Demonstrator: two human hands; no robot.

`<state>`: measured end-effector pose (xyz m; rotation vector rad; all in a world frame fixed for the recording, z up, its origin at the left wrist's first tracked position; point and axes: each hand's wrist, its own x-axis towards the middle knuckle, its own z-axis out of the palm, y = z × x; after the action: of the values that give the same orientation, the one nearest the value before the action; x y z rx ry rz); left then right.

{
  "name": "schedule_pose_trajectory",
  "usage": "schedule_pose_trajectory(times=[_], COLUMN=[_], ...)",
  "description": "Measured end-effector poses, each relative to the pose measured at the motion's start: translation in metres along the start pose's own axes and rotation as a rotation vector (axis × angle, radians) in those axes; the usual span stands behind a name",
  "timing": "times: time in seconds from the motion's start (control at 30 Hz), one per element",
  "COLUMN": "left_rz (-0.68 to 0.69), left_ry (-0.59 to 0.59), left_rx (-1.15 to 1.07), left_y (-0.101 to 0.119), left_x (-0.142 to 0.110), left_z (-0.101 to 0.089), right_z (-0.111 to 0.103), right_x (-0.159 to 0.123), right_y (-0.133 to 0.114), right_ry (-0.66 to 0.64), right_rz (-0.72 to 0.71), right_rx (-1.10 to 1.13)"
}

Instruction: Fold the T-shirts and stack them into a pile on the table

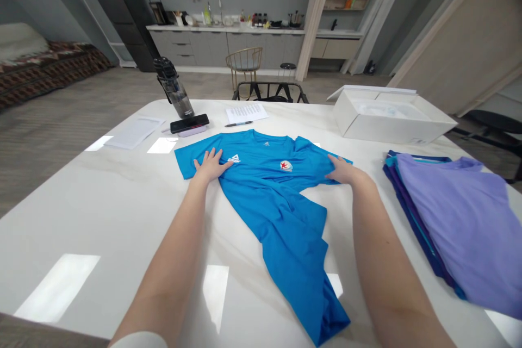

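A bright blue short-sleeved T-shirt (pixel 269 201) lies spread face up on the white table (pixel 81 217), with its collar away from me and its lower part rumpled and skewed toward the front right. My left hand (pixel 210 166) rests flat on the shirt's left shoulder and sleeve, fingers spread, next to a white chest logo. My right hand (pixel 345 170) lies on the opposite sleeve near its edge, with its fingertips on the fabric. Neither hand grips the cloth.
A folded stack of shirts (pixel 457 217), lilac on top, lies to the right. Behind stand an open white box (pixel 391 117) and a water bottle (pixel 174 87). A phone (pixel 190 123), papers (pixel 247 113) and a pen (pixel 238 124) lie near the shirt's collar.
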<state>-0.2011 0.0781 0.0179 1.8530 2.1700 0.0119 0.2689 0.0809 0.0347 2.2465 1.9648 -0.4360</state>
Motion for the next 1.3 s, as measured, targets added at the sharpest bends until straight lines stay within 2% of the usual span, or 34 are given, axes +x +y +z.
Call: schedule_pose_trajectory(times=[0.1, 0.17, 0.3, 0.4, 0.47, 0.57, 0.63, 0.67, 0.7, 0.77, 0.83, 0.9, 1.07, 1.3], left_rz=[-0.001, -0.007, -0.035, -0.063, -0.091, -0.125, -0.086, -0.046, 0.001, 0.083, 0.13, 0.172, 0.249, 0.15], left_ry=[-0.004, -0.009, -0.033, -0.058, -0.077, -0.07, -0.023, 0.008, 0.039, 0.085, 0.098, 0.069, 0.026, 0.093], left_rx=[-0.001, -0.002, -0.004, -0.01, -0.006, 0.022, 0.035, 0.034, 0.028, 0.007, -0.006, 0.001, 0.024, -0.001], left_y=[-0.001, -0.001, 0.002, 0.009, 0.014, 0.023, 0.028, 0.03, 0.031, 0.035, 0.039, 0.045, 0.065, 0.094], left_x=[0.001, 0.001, -0.003, -0.01, -0.014, -0.018, -0.017, -0.016, -0.014, -0.009, -0.002, 0.008, 0.038, 0.066], left_z=[0.0, 0.0, -0.004, -0.01, -0.013, -0.015, -0.013, -0.011, -0.008, -0.003, 0.002, 0.005, 0.007, 0.015], right_z=[-0.006, -0.007, -0.008, -0.013, -0.017, -0.016, -0.008, -0.002, 0.004, 0.018, 0.027, 0.03, 0.02, 0.01], right_x=[-0.001, -0.007, -0.026, -0.038, -0.041, -0.037, -0.03, -0.026, -0.022, -0.014, -0.007, 0.0, 0.024, 0.065], right_y=[0.027, 0.035, 0.045, 0.055, 0.054, 0.029, -0.005, -0.024, -0.042, -0.073, -0.091, -0.096, -0.082, -0.072], right_ry=[-0.185, -0.224, -0.233, -0.227, -0.169, 0.107, 0.297, 0.331, 0.321, 0.222, 0.144, 0.116, 0.135, 0.153], right_rz=[-0.031, -0.031, 0.029, 0.02, 0.005, -0.054, -0.149, -0.197, -0.217, -0.137, -0.064, -0.033, -0.05, -0.035], right_rx=[0.049, 0.066, 0.103, 0.11, 0.108, 0.15, 0.232, 0.269, 0.29, 0.287, 0.218, 0.151, 0.091, 0.078])
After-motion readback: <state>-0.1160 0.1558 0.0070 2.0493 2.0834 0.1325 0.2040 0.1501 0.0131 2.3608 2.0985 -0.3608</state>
